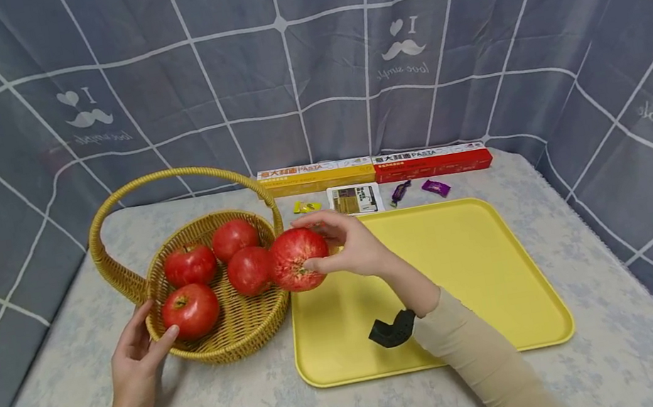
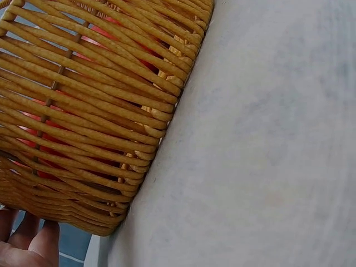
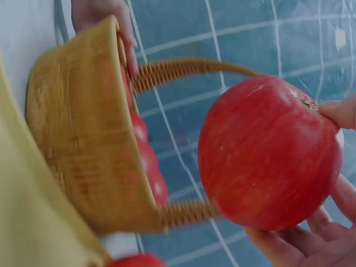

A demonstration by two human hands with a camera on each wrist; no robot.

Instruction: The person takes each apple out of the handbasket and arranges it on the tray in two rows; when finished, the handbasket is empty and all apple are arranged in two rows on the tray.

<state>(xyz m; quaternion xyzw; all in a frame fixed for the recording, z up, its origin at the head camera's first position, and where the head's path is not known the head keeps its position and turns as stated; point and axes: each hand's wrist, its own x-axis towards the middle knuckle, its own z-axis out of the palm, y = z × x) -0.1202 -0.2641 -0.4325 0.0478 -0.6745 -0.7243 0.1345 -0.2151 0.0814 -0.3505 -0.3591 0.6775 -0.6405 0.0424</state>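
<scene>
My right hand point(image 1: 349, 243) grips a red apple point(image 1: 300, 260) between thumb and fingers, with the thumb at the dimple. In the right wrist view that apple point(image 3: 270, 153) hangs clear of the woven basket point(image 3: 89, 128). The head view has it overlapping the basket's right rim and the left edge of the yellow tray point(image 1: 442, 350). Several more red apples point(image 1: 191, 311) lie inside the basket point(image 1: 245, 339). At the basket's left front, my left hand point(image 1: 134, 351) holds the rim, thumb over the edge and fingers outside. Its fingertips point(image 2: 47, 239) show below the wickerwork in the left wrist view.
The basket's tall handle point(image 1: 179, 174) arches over it. Behind the tray lie a yellow pasta box point(image 1: 316, 178), a red pasta box point(image 1: 433, 162), a flat white packet point(image 1: 355, 199) and small wrapped sweets point(image 1: 436, 188). A grey checked curtain point(image 1: 328, 59) stands behind the table.
</scene>
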